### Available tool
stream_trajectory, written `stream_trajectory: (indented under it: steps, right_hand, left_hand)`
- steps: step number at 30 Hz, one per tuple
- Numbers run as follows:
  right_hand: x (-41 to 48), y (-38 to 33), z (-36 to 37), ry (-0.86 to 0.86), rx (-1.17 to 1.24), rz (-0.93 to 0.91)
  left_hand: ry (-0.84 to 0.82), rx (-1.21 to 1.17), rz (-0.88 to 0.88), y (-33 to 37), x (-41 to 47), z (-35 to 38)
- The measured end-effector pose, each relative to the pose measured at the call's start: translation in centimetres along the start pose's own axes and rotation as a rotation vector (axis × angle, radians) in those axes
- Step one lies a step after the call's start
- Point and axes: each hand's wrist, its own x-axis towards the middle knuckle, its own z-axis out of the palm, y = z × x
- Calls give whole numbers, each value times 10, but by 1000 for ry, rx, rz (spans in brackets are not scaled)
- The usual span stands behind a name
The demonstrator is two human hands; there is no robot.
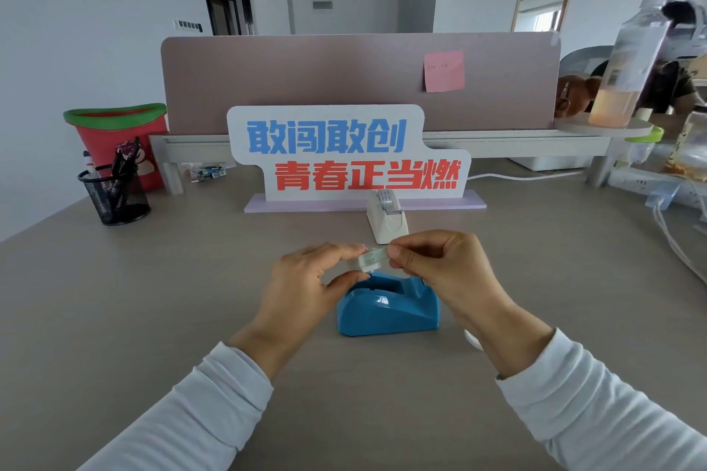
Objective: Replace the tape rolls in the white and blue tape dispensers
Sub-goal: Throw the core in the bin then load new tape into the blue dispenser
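Over the middle of the desk (153,298), both hands hold a small tape roll (372,259) just above the blue dispenser (388,312). The roll is pale and whitish, seen almost edge-on, and it hangs over the open slot at the dispenser's top. The left hand (306,281) pinches one side of it between thumb and curled fingers (333,252). The right hand (440,266) pinches the other side, its thumb and forefinger closed on the roll's edge and the remaining fingers (424,241) bent above. The blue dispenser is glossy plastic with a sloped body, sitting flat on the desk between the wrists. Beyond the hands stands the white dispenser (387,220), narrow end towards me, with a greyish roll seated in its top.

At the far left a black mesh pen cup (114,199) holds several dark pens (124,161). Behind it is a red bin (114,138) with a green rim; I cannot see what is inside. On a round shelf at the far right a clear bottle (627,73) is partly filled with orange liquid.

A white sign (344,153) stands behind the white dispenser, reading 敢闯敢创 in blue and 青春正当燃 in red. A pink sticky note (443,71) on the divider panel (306,80) carries faint writing too small to read.
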Motion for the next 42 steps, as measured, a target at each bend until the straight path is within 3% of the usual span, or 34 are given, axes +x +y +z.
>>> stream_trajectory:
  steps: [10,17,20,24,31,42]
  right_hand:
    - [-3,-2,4,7,-108,-125]
    - [-2,-2,1,-88,-406,-405]
    - [-2,-2,0,-74,-365,-366]
    - [-4,-3,2,-57,-219,-259]
    - [-7,-8,4,-59,-9,-143]
    - [-10,-4,10,51,-62,-213]
  left_hand:
    - [10,6,64,3,2,-2]
    - [-11,-85,48,3,4,-5]
    - [11,-209,-70,7,3,-8]
    - [11,-180,-97,7,3,-6]
    - [41,142,106,-1,4,-8]
    - [96,374,281,-1,6,-10]
